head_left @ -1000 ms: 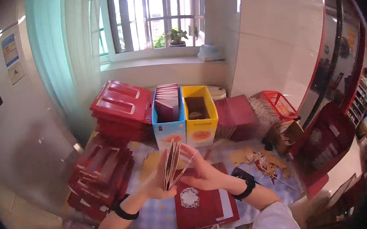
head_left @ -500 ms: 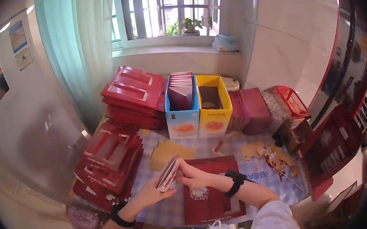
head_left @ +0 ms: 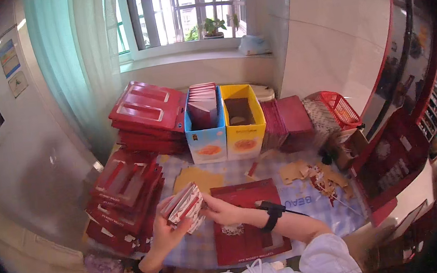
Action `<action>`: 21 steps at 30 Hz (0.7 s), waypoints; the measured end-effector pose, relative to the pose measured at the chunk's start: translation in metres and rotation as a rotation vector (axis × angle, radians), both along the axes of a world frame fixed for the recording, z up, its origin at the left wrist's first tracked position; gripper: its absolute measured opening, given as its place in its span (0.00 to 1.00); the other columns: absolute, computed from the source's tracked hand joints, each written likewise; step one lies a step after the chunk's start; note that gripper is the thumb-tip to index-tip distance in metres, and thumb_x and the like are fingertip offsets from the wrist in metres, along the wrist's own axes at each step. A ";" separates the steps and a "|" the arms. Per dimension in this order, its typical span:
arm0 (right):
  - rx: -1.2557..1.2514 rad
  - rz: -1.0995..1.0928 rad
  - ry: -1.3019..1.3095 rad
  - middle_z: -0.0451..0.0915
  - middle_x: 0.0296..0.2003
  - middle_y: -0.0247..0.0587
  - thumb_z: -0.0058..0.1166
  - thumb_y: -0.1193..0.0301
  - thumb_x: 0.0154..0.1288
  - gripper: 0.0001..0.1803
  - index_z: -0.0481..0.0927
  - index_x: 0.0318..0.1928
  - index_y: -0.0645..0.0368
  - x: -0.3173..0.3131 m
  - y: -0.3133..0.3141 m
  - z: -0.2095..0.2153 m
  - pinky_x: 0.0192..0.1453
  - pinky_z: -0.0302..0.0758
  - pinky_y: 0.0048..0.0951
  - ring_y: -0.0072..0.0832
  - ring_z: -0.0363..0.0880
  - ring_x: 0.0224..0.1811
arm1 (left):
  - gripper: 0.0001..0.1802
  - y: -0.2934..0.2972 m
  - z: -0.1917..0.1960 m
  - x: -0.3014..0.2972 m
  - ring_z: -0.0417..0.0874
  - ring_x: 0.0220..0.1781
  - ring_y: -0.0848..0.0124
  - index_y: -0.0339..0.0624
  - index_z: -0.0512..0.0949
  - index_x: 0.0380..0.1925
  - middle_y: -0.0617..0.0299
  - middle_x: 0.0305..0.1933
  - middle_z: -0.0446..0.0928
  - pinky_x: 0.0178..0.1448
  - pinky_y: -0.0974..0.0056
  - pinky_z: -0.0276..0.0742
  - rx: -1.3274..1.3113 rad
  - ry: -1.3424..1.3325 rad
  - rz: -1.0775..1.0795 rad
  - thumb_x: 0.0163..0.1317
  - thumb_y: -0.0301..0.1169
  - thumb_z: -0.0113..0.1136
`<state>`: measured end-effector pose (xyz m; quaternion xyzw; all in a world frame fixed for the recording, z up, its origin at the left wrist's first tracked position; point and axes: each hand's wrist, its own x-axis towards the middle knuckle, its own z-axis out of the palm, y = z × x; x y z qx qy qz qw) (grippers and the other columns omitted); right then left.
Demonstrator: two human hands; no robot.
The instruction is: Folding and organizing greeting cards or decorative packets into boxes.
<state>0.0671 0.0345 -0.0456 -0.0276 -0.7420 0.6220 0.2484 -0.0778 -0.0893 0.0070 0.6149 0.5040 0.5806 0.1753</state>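
Observation:
A small stack of red-and-white patterned cards or paper wallets (head_left: 190,210) is held up over the near part of the table. My left hand (head_left: 166,232) wraps round its left and lower side. At the stack's right edge, the fingers of my right hand (head_left: 221,211) close on it; the fingertips are partly hidden. Below my right forearm lies a flat dark red printed packaging sheet (head_left: 267,195) with a white-patterned patch.
Piles of red window packages (head_left: 127,180) stand left, with another pile (head_left: 146,104) behind. Upright cards fill a blue box (head_left: 207,143) beside a yellow box (head_left: 246,139). Right of these are red folders (head_left: 296,120), a red basket (head_left: 340,107) and torn cardboard scraps (head_left: 294,172).
The stack has moved slightly left and tilted, showing more of its patterned face. My left hand has shifted left with it, and the view has turned a little right.

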 end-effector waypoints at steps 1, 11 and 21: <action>-0.002 0.008 0.002 0.59 0.60 0.42 0.41 0.83 0.62 0.32 0.47 0.65 0.62 -0.001 -0.004 0.003 0.65 0.57 0.29 0.26 0.58 0.62 | 0.26 -0.001 -0.003 0.005 0.72 0.53 0.72 0.35 0.67 0.50 0.54 0.55 0.68 0.55 0.66 0.69 -0.050 -0.363 -0.068 0.51 0.27 0.64; 0.254 -0.093 -0.139 0.61 0.59 0.55 0.45 0.79 0.59 0.35 0.46 0.65 0.64 0.002 -0.013 0.008 0.63 0.60 0.33 0.39 0.61 0.62 | 0.19 -0.002 -0.009 0.020 0.75 0.49 0.73 0.34 0.67 0.47 0.58 0.46 0.73 0.53 0.69 0.70 -0.031 -0.297 0.049 0.56 0.23 0.59; 0.469 -0.144 -0.415 0.74 0.36 0.53 0.45 0.77 0.60 0.18 0.64 0.52 0.64 0.036 -0.023 0.049 0.42 0.71 0.39 0.48 0.74 0.41 | 0.12 -0.050 0.062 -0.015 0.78 0.30 0.81 0.33 0.76 0.35 0.57 0.28 0.80 0.33 0.71 0.74 -0.322 0.008 0.042 0.50 0.27 0.63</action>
